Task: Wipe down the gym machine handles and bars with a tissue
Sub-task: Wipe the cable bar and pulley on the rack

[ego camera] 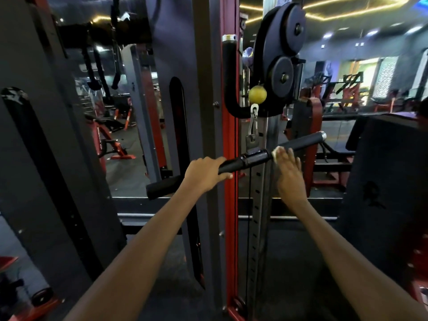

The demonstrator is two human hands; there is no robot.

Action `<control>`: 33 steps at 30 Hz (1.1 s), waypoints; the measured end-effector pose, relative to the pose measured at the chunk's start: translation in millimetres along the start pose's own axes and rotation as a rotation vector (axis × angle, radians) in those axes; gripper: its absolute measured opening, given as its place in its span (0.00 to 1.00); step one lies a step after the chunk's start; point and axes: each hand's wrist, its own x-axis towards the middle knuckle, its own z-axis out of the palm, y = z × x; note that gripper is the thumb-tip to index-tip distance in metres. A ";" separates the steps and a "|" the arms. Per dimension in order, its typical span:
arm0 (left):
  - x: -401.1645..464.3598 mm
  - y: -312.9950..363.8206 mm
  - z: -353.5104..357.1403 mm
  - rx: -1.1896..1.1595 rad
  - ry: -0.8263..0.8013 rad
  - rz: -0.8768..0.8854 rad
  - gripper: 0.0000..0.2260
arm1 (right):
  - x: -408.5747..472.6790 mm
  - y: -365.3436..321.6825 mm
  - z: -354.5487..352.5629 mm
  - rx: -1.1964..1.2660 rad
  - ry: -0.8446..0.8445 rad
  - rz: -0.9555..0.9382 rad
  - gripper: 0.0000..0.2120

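Tissue (278, 151) (perhaps folded) mostly behind fingers (288, 158)

Bar (298, 144) sleeved in matt black textured rubber, capped in shiny metal; tissue (276, 152) soft white paper.
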 end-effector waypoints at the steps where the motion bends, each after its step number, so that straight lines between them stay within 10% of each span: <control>1: 1.1 0.2 3.2 -0.008 0.013 0.005 0.23 | 2.6 0.7 -0.5 0.024 0.035 0.087 0.33; 8: 4.7 0.4 10.2 0.031 0.074 0.013 0.22 | -7.4 -58.3 17.9 -0.012 -0.067 -0.568 0.32; 15: 0.9 1.6 2.0 -0.170 -0.093 0.006 0.24 | 16.0 -5.5 -6.9 0.051 0.052 0.049 0.28; 20: -16.5 -42.9 -34.5 -0.245 -0.489 -0.045 0.34 | 7.1 -31.6 3.7 0.106 0.015 -0.035 0.30; 24: -58.3 -74.8 -40.7 -0.243 -0.397 -0.099 0.30 | -8.1 -73.0 15.0 0.147 0.082 0.018 0.28; 30: -76.4 -65.0 -34.6 -0.225 -0.246 -0.055 0.27 | -20.6 -167.8 23.7 0.116 -0.038 -0.498 0.29; 33: -82.9 -64.3 -32.7 -0.272 -0.253 -0.055 0.27 | -11.8 -124.8 17.7 0.053 0.003 -0.371 0.33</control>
